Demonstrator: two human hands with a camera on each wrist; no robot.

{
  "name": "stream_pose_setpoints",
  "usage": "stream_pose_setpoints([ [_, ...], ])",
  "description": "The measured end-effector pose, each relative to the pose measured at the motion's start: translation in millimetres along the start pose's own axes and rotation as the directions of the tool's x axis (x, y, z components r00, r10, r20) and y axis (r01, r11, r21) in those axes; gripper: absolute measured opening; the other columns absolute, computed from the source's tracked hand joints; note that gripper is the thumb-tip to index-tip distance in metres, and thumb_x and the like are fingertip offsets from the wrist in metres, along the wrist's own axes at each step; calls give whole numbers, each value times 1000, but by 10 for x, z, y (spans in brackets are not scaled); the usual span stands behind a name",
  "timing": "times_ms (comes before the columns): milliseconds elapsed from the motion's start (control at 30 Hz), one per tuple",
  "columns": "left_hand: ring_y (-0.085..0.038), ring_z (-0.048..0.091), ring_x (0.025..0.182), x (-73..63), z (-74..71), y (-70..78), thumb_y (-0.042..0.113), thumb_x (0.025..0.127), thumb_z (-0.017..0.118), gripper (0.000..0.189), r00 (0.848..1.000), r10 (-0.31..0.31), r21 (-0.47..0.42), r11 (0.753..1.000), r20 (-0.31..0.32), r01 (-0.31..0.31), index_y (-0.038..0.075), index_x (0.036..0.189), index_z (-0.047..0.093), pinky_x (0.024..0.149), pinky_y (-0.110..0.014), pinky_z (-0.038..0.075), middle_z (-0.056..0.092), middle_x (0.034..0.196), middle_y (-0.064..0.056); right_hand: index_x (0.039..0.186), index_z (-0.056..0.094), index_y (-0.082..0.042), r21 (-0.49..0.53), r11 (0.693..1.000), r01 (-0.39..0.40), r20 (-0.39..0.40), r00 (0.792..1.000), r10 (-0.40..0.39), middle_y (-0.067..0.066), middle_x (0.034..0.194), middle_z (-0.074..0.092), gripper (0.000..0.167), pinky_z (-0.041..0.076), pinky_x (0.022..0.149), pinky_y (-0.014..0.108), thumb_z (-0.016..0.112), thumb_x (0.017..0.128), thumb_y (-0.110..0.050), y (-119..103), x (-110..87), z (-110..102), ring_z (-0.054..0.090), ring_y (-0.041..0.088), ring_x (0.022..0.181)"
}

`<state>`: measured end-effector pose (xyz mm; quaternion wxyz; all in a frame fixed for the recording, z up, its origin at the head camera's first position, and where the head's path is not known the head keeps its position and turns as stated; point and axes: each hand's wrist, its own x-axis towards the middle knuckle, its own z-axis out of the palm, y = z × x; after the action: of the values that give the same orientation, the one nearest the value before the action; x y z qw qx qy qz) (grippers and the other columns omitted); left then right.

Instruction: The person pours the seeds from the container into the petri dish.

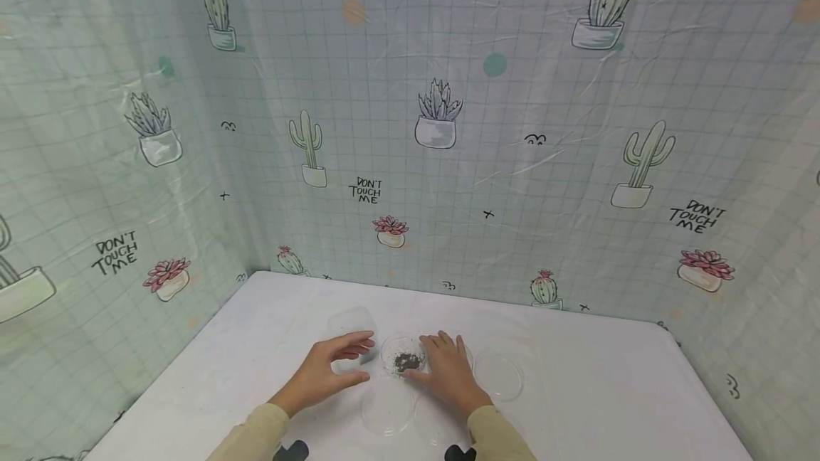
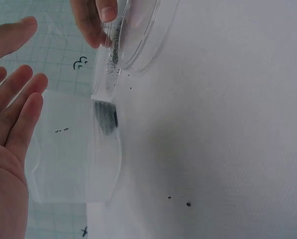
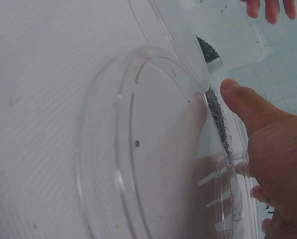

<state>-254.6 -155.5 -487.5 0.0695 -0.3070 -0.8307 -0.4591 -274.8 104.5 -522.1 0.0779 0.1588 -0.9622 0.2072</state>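
Note:
A clear petri dish [image 1: 392, 353] with dark granules [image 1: 407, 362] in it sits on the white table. My right hand [image 1: 450, 374] holds its right side, thumb at the near rim and fingers toward the far rim. To the left of the dish, my left hand [image 1: 333, 367] is raised with fingers extended and thumb apart, holding nothing. Behind that hand stands a translucent plastic container [image 2: 71, 149], with dark granules [image 3: 207, 50] showing at its lower part.
Several other clear round dishes or lids lie on the table, including a near one [image 1: 387, 410] and a right one [image 1: 500, 375]. Loose dark specks [image 2: 188, 203] dot the white tabletop [image 1: 608, 390]. A cactus-print sheet [image 1: 487, 176] hangs behind and at both sides.

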Motion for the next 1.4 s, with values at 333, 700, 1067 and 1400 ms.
stream_pose_setpoints([
  [333, -22, 64, 111, 6, 111, 4, 18, 78, 80, 58, 987, -32, -58, 997, 157, 42, 21, 132, 57, 93, -30, 56, 62, 130, -12, 132, 55, -6, -5, 1000, -1, 10, 1000, 1, 13, 132, 59, 76, 23, 113, 68, 69, 79, -58, 1, -4, -1, 44, 38, 133],
  [700, -23, 58, 119, -30, 184, -10, 29, 72, 85, 70, 967, 2, -6, 1000, 257, 0, 10, 133, 55, 96, -35, 54, 61, 131, -9, 132, 55, -6, -13, 1000, -3, 21, 1000, 3, 14, 132, 59, 76, 23, 113, 68, 69, 79, -59, -19, -14, -25, 44, 39, 133],
  [1067, -26, 58, 116, -59, 247, -22, 39, 68, 84, 78, 937, 69, 61, 994, 343, -95, 10, 134, 53, 96, -32, 53, 59, 133, -7, 133, 54, -6, -13, 1000, 3, 29, 1000, -3, 13, 133, 59, 77, 23, 113, 67, 68, 79, -59, -11, -4, -31, 44, 39, 134],
  [1400, -18, 54, 123, -61, 308, -36, 40, 63, 87, 76, 929, 139, 186, 959, 344, -213, 15, 129, 57, 107, -32, 44, 61, 131, 0, 133, 54, -6, -11, 1000, 3, 24, 1000, -3, 13, 133, 59, 76, 23, 113, 67, 68, 80, -58, 3, -2, -22, 44, 39, 133],
])
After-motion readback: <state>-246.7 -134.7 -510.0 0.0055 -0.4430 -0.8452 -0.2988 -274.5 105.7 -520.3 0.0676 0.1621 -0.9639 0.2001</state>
